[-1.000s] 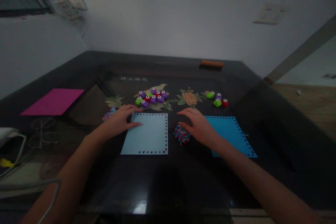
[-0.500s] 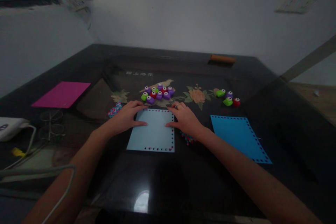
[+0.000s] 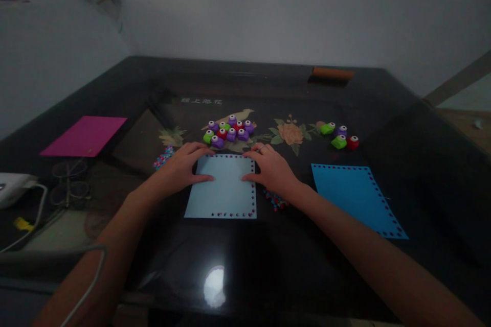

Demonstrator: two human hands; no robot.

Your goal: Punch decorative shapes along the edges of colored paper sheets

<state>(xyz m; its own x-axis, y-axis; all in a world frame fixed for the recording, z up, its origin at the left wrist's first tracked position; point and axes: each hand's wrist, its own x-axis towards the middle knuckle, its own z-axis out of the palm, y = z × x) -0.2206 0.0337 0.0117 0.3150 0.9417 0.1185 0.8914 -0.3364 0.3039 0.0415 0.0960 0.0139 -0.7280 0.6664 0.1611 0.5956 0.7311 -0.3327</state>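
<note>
A pale blue sheet of paper [image 3: 222, 189] lies flat before me, with small dark punched shapes along its top, right and part of its bottom edge. On its upper left side rests my left hand [image 3: 187, 166], open, thumb on the paper and fingers at the top edge. My right hand [image 3: 270, 168], with a ring on one finger, lies likewise at the upper right, thumb and fingers apart. Just beyond the sheet stands a cluster of purple, green and red craft punches [image 3: 230, 132]. Small pink and blue bits form one pile [image 3: 163, 157] by my left hand and another pile [image 3: 275, 200] beneath my right wrist.
A bright blue punched sheet [image 3: 353, 194] lies right, below several more punches [image 3: 339, 135]. At left are a pink sheet [image 3: 86, 135], eyeglass-like wire rings [image 3: 69, 184] and a white device [image 3: 15, 189] with a cable. A brown roll [image 3: 332, 73] sits by the wall.
The view has shifted slightly, so things sit a little differently in the picture. Both hands keep the same pose on the pale blue sheet.
</note>
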